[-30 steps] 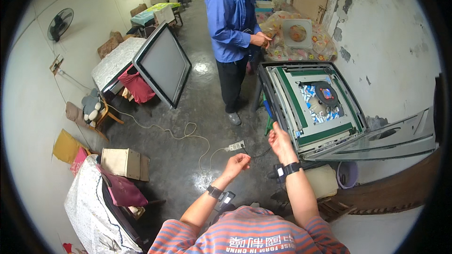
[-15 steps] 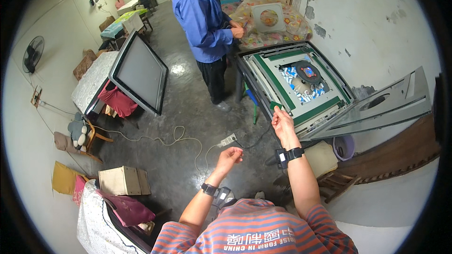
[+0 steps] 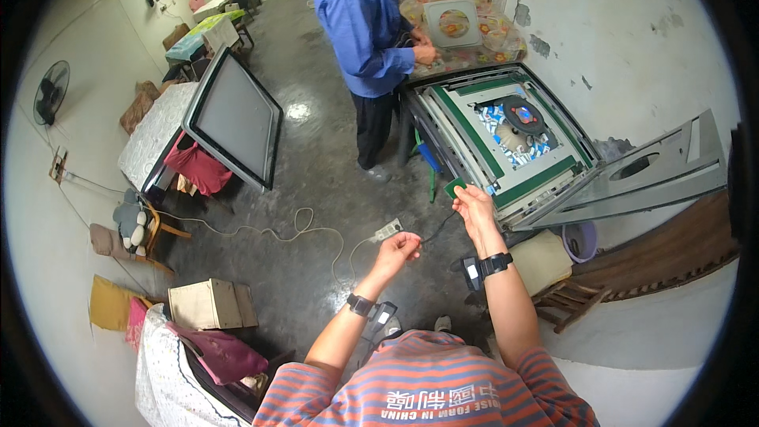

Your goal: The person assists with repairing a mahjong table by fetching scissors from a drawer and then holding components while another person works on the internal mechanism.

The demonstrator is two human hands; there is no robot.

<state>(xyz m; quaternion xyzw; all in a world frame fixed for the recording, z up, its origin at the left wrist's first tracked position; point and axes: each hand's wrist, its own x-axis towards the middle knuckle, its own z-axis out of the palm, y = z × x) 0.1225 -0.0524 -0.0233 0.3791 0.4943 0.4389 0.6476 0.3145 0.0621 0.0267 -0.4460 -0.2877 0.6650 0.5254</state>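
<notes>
My right hand [image 3: 476, 212] pinches a small flat green piece [image 3: 454, 187] at the near left corner of an opened automatic mahjong table [image 3: 539, 187]. Whether the piece is a circuit board or a pad, I cannot make out. To its left, my left hand [image 3: 397, 251] is raised over the floor with thumb and fingers pressed together; anything between them is too small to see. Inside the table lie blue-and-white tiles [image 3: 531, 156] around a round black centre unit [image 3: 522, 115]. Its grey lid panels [image 3: 664, 182] stick out on the right.
A person in a blue shirt [image 3: 360, 32] stands beyond the table's left side. A power strip [image 3: 388, 229] with a trailing cord [image 3: 304, 229] lies on the floor. Left stands a tilted framed board [image 3: 237, 122]; nearer is a wooden box [image 3: 207, 305]. A purple bucket [image 3: 581, 242] sits right.
My left hand has moved up and right, closer to my right hand. The green piece has shifted slightly left and down, away from the table's corner. The person in blue appears farther right.
</notes>
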